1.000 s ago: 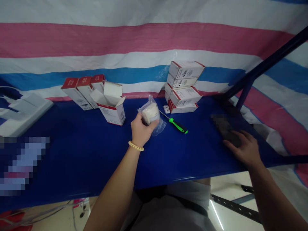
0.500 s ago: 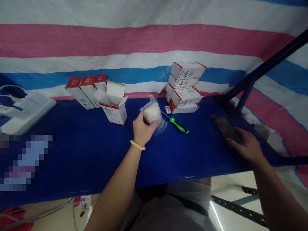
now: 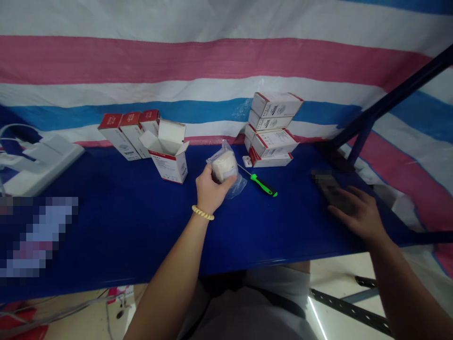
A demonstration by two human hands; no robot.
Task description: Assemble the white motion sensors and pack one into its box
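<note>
My left hand (image 3: 211, 188) is closed round a white object in a clear plastic bag (image 3: 224, 166), held just above the blue table (image 3: 123, 226). A beaded bracelet sits on that wrist. To its left stands an open white and red carton (image 3: 167, 153) with its flaps up. My right hand (image 3: 357, 215) lies on the table at the right, fingers resting on a dark blurred object (image 3: 331, 191). A green-handled screwdriver (image 3: 260, 182) lies between the two hands, just right of the bag.
A stack of white and red cartons (image 3: 272, 127) stands at the back centre, a small white part (image 3: 247, 161) beside it. Three closed cartons (image 3: 127, 132) lean at the back left. White foam packing (image 3: 38, 163) lies far left. A blue frame bar (image 3: 385, 106) slants at right.
Hardly anything has moved. My left hand with the bagged object has edged slightly up and right; my right hand stays on the dark object.
</note>
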